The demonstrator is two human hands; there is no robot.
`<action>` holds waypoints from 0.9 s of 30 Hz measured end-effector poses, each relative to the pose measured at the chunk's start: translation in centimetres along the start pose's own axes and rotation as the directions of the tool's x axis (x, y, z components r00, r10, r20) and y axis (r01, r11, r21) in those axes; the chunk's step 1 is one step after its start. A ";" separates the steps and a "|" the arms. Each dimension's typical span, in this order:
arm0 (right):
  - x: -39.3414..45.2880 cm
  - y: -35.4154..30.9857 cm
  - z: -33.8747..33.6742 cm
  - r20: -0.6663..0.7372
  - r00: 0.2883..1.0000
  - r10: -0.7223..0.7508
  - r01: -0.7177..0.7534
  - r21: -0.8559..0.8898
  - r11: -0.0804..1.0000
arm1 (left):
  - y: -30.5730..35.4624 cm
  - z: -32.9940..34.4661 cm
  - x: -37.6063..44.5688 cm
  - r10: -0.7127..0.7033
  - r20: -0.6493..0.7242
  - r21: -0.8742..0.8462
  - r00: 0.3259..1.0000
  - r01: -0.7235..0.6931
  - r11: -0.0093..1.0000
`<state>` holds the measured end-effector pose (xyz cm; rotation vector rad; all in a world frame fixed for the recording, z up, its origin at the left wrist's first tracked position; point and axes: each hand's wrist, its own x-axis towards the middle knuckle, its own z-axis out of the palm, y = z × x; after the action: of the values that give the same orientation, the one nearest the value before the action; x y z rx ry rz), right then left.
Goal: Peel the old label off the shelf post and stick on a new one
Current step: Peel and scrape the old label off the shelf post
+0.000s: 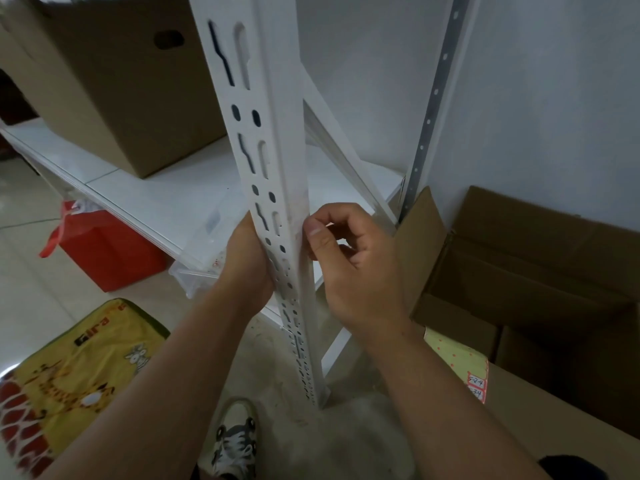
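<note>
A white slotted shelf post (263, 109) runs from top centre down to the floor. My left hand (247, 268) grips the post from its left side at mid height. My right hand (349, 261) has its fingers curled and its thumb tip pressed against the post's right edge, where faint residue marks the paint. No label shows on the post under my fingers; whether the thumb pins anything is hidden. A sheet of red-bordered labels (477, 386) with handwriting lies on a cardboard box at lower right.
A large cardboard box (114, 81) sits on the white shelf (166, 199). Open cardboard boxes (540, 271) stand at right against the wall. A red bag (104, 247) and a yellow giraffe-print bag (69, 372) lie on the floor at left. My shoe (235, 441) is below.
</note>
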<state>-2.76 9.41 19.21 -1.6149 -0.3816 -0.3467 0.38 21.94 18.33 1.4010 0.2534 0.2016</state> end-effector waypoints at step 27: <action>1.3 0.0 0.4 0.125 0.913 0.389 -0.397 0.493 0.774 | 0.1 0.9 -0.6 0.041 0.106 -0.081 0.994 -0.032 0.996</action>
<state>-1.63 9.83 19.79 -1.1296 -0.1172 0.0927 0.07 20.96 18.59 1.3337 0.1292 0.1642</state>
